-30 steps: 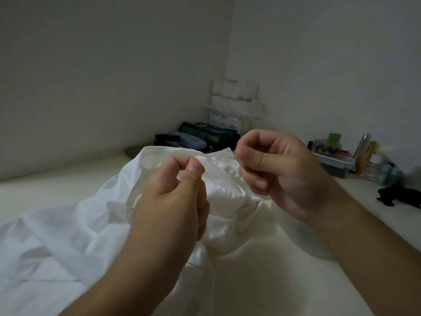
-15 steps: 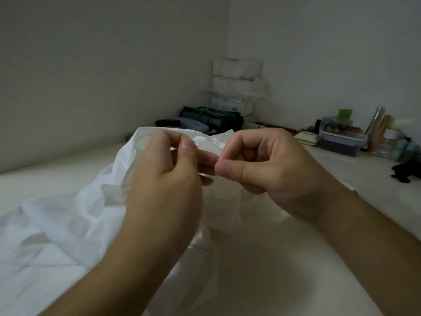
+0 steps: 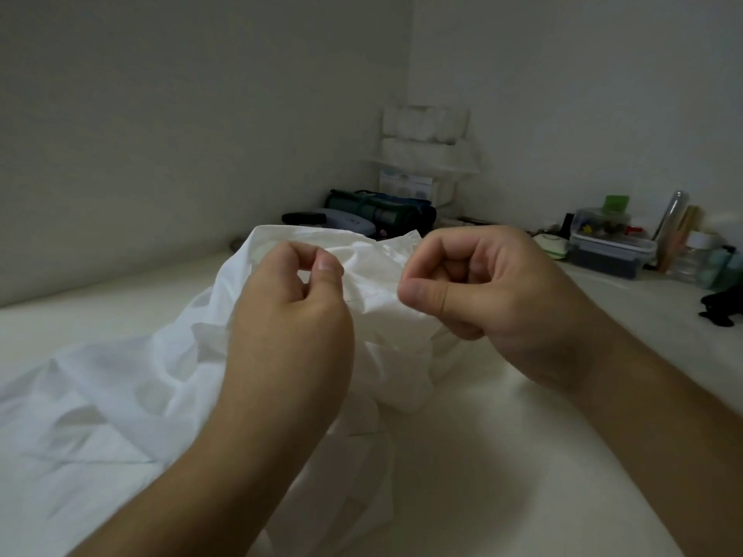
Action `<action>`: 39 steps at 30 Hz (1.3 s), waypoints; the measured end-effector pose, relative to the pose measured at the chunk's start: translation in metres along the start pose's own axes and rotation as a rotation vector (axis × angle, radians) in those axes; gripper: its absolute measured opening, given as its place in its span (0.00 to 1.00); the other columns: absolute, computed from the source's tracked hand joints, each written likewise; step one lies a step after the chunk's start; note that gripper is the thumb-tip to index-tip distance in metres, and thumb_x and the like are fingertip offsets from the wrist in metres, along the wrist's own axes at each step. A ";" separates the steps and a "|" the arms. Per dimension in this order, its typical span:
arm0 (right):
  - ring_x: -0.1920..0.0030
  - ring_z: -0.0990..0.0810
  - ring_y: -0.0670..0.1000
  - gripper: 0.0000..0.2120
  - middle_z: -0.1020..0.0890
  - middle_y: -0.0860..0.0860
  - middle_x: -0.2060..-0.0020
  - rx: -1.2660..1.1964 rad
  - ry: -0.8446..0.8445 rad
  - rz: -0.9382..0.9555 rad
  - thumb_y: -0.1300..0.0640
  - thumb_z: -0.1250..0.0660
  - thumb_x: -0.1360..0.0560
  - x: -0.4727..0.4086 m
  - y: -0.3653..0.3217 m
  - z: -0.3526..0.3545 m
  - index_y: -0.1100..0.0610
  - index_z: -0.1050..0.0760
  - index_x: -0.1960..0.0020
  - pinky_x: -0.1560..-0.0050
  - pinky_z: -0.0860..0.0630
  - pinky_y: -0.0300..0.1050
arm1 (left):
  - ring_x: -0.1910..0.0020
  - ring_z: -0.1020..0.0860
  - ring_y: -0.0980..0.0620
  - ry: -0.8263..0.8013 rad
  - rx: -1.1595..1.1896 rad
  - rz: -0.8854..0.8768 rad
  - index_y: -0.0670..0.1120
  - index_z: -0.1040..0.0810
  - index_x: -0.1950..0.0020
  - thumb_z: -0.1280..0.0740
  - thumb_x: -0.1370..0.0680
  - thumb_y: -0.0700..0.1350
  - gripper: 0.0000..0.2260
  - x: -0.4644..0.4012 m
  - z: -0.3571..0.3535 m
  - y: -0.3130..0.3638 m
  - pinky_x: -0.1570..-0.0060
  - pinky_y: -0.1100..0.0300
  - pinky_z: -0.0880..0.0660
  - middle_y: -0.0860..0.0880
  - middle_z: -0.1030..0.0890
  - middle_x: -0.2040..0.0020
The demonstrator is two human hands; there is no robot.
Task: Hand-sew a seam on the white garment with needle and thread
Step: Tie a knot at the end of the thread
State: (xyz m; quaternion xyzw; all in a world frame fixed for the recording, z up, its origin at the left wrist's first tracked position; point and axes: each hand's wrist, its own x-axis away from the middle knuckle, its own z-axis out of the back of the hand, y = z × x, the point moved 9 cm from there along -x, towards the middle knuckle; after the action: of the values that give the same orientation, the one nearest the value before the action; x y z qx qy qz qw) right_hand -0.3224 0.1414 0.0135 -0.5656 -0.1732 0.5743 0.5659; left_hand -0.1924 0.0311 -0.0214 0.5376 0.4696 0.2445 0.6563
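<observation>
The white garment lies crumpled across a pale surface, its far end bunched up and lifted between my hands. My left hand pinches a raised fold of it between thumb and forefinger. My right hand is curled to the right of that, thumb tip pressed against forefinger at the bunched fabric's right edge. A short gap of wrinkled cloth separates the two pinches. Needle and thread are too thin to make out in this dim light.
The pale surface runs into a wall corner. There sit a dark green rolled bag and stacked white packs. At right stand a lidded plastic box, bottles and a black item.
Half a second ago my two pinches touched at the fabric. My right hand has since drawn away to the right, and the view has tilted down slightly.
</observation>
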 end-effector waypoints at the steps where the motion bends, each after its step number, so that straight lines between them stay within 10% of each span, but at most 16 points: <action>1: 0.75 0.34 0.45 0.06 0.27 0.51 0.73 -0.007 0.008 -0.005 0.60 0.22 0.27 0.000 0.001 0.003 0.58 0.18 0.60 0.73 0.35 0.35 | 0.72 0.29 0.52 0.007 0.001 -0.003 0.53 0.21 0.52 0.38 0.13 0.50 0.10 0.000 0.001 0.000 0.67 0.54 0.31 0.55 0.27 0.74; 24: 0.72 0.35 0.48 0.05 0.30 0.54 0.73 0.018 -0.300 -0.061 0.65 0.23 0.28 0.010 -0.004 -0.020 0.58 0.16 0.59 0.70 0.33 0.33 | 0.58 0.16 0.50 0.015 0.051 -0.229 0.44 0.22 0.50 0.41 0.12 0.44 0.11 0.007 0.008 0.033 0.56 0.52 0.21 0.49 0.14 0.58; 32: 0.71 0.33 0.68 0.04 0.29 0.64 0.72 0.121 -0.146 0.001 0.60 0.21 0.27 0.007 0.000 -0.018 0.55 0.15 0.59 0.64 0.24 0.68 | 0.73 0.18 0.51 -0.162 -0.055 -0.103 0.50 0.25 0.52 0.40 0.13 0.48 0.10 0.020 -0.022 0.019 0.73 0.53 0.22 0.48 0.15 0.67; 35: 0.70 0.35 0.65 0.04 0.31 0.60 0.72 0.112 -0.068 0.035 0.59 0.21 0.28 0.005 -0.002 -0.011 0.57 0.15 0.58 0.65 0.28 0.60 | 0.78 0.28 0.59 -0.133 -0.138 -0.145 0.51 0.24 0.55 0.38 0.15 0.49 0.10 0.022 -0.023 0.018 0.77 0.66 0.32 0.50 0.20 0.72; 39: 0.69 0.35 0.58 0.04 0.30 0.55 0.72 0.124 -0.050 0.048 0.61 0.21 0.28 0.005 -0.005 -0.006 0.57 0.15 0.58 0.66 0.32 0.49 | 0.77 0.34 0.56 -0.169 -0.017 -0.126 0.52 0.23 0.56 0.38 0.15 0.49 0.11 0.019 -0.024 0.016 0.76 0.59 0.36 0.54 0.29 0.77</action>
State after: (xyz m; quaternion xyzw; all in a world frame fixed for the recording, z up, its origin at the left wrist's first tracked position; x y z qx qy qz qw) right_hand -0.3139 0.1448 0.0140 -0.5187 -0.1378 0.6113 0.5816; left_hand -0.2026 0.0632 -0.0128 0.5200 0.4432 0.1604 0.7123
